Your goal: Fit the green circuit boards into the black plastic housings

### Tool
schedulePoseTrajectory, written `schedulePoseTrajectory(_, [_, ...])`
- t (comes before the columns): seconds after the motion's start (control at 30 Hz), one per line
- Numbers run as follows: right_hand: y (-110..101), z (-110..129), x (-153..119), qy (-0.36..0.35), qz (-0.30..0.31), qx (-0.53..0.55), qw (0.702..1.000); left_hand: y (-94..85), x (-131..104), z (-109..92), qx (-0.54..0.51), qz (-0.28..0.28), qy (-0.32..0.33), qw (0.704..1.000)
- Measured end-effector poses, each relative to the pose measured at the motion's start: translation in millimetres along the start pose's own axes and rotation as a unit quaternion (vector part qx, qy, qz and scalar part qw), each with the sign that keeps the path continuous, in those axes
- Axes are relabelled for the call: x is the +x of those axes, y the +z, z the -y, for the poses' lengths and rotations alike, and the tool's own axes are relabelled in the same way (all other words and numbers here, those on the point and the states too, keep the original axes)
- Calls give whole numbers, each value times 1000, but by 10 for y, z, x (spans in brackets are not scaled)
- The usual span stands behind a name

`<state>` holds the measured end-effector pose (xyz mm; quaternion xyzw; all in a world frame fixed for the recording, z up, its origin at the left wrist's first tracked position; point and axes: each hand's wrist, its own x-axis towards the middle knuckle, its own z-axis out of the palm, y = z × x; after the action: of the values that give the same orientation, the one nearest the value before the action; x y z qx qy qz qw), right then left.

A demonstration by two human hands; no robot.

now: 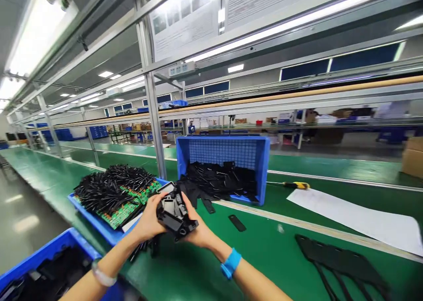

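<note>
Both hands are closed around a cluster of black plastic housings, some with pale grey inner faces, held above the green bench. My left hand grips the cluster from the left side. On the other side, my right hand wraps round it, its fingers partly hidden behind the parts. Just left of the hands is a blue tray piled with green circuit boards and black wires. Behind them a blue crate lies on its side, with flat black pieces spilling out.
A single black plate lies on the bench. Farther right are a yellow-black screwdriver, a white sheet and a black panel with strips. A blue bin of black parts stands lower left. A metal post rises behind.
</note>
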<state>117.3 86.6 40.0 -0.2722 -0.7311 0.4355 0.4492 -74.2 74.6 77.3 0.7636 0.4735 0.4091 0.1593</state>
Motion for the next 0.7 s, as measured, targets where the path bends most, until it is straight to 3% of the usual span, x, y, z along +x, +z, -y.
schedulePoseTrajectory(0.13, [-478, -428, -213, 56, -52, -42, 996, 734, 326, 188, -64, 64, 7, 996])
schedulePoseTrajectory(0.27, [-662, -761, -206, 134, -54, -78, 986, 1143, 505, 502, -64, 121, -22, 990])
schedulePoseTrajectory(0.37, [-697, -848, -63, 197, -53, -148, 968, 1267, 657, 681, -9, 144, -60, 988])
schedulePoseTrajectory(0.47, [-692, -839, 100, 261, -87, -257, 926, 1310, 840, 739, 32, 149, -78, 985])
schedulePoseTrajectory(0.57, [-675, -836, 190, 268, -127, -343, 891, 1309, 1009, 724, 69, 152, -111, 980])
schedulePoseTrajectory(0.7, [-669, -851, 181, 263, -122, -392, 873, 1247, 1086, 667, 114, 164, -148, 969])
